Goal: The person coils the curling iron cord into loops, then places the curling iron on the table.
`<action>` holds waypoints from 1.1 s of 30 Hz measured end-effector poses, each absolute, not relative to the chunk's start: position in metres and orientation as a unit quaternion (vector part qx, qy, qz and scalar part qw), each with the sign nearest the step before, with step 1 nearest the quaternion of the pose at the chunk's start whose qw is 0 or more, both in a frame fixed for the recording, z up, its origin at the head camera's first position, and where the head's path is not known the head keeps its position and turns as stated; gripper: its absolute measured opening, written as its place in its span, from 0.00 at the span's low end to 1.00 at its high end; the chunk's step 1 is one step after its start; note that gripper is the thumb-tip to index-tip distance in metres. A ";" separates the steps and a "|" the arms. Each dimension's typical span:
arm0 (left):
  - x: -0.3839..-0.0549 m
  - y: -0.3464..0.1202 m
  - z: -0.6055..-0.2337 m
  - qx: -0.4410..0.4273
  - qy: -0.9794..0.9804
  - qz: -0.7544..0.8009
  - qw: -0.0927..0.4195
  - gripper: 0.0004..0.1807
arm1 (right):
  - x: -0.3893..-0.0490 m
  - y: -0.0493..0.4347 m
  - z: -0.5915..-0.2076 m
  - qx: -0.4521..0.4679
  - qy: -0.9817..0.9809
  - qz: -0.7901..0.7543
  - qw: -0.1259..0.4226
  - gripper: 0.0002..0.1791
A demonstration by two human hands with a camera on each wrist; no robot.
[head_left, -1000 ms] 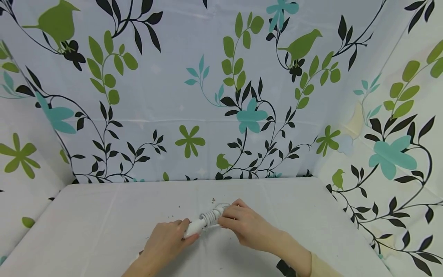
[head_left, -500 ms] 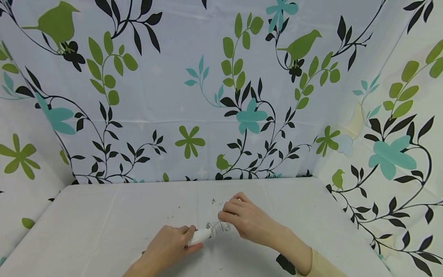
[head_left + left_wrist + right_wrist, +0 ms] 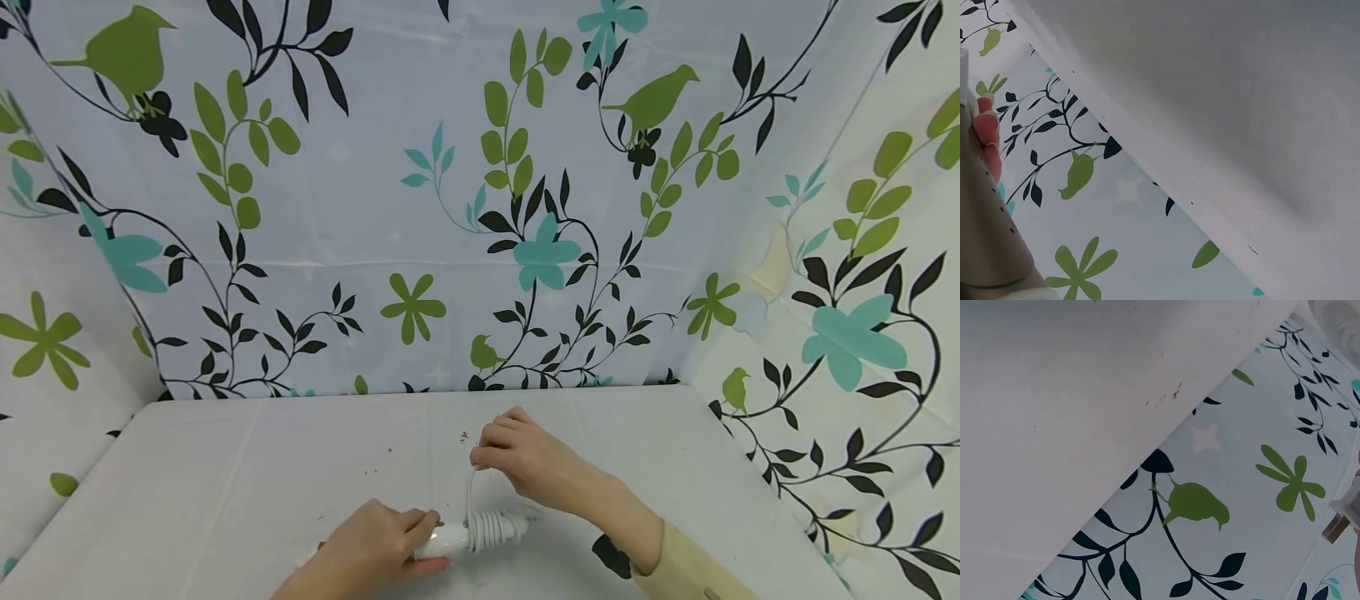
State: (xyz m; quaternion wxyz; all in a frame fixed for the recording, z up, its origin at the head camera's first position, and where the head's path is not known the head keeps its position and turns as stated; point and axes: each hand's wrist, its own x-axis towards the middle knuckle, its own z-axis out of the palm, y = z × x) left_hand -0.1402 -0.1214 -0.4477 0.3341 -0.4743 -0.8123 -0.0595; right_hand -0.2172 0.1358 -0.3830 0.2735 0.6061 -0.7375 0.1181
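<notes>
In the head view, my left hand point(image 3: 382, 542) grips the white handle point(image 3: 444, 542) of a corded appliance, near the table's front. White cord point(image 3: 491, 531) lies in loops around the handle's right end. Above it, my right hand point(image 3: 528, 458) pinches the cord's free end, and a stretch of cord runs down to the loops. The right wrist view shows a plug point(image 3: 1338, 526) with a metal prong at the right edge, by my fingers. The left wrist view holds a tan body point(image 3: 991, 219) with a row of dark dots, apparently part of the appliance, beside my fingertips point(image 3: 986, 128).
A white-covered table point(image 3: 247, 475) spreads beneath both hands, with small dark specks on it. Patterned curtains point(image 3: 337, 200) enclose its back and sides. A black patch point(image 3: 611, 557) shows beside my right forearm.
My left hand has brought the appliance down and to the right, turning it nearer level. My right hand has risen slightly, and a length of cord now stands between it and the loops.
</notes>
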 end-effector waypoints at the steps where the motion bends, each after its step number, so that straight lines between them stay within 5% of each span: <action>1: -0.140 -0.121 -0.449 -0.480 -0.806 -0.066 0.340 0.22 | -0.219 0.136 -0.384 0.608 -0.739 0.124 0.264 0.14; 9: -0.138 -0.119 -0.450 -0.495 -0.772 -0.112 0.383 0.23 | -0.231 0.141 -0.402 0.596 -0.753 0.230 0.158 0.05; 19: -0.135 -0.116 -0.443 -0.482 -0.763 -0.192 0.385 0.20 | -0.227 0.141 -0.424 0.540 -0.743 0.395 -0.007 0.06; 33: -0.136 -0.114 -0.441 -0.422 -0.780 -0.234 0.399 0.21 | -0.202 0.137 -0.437 0.464 -0.778 0.423 -0.015 0.12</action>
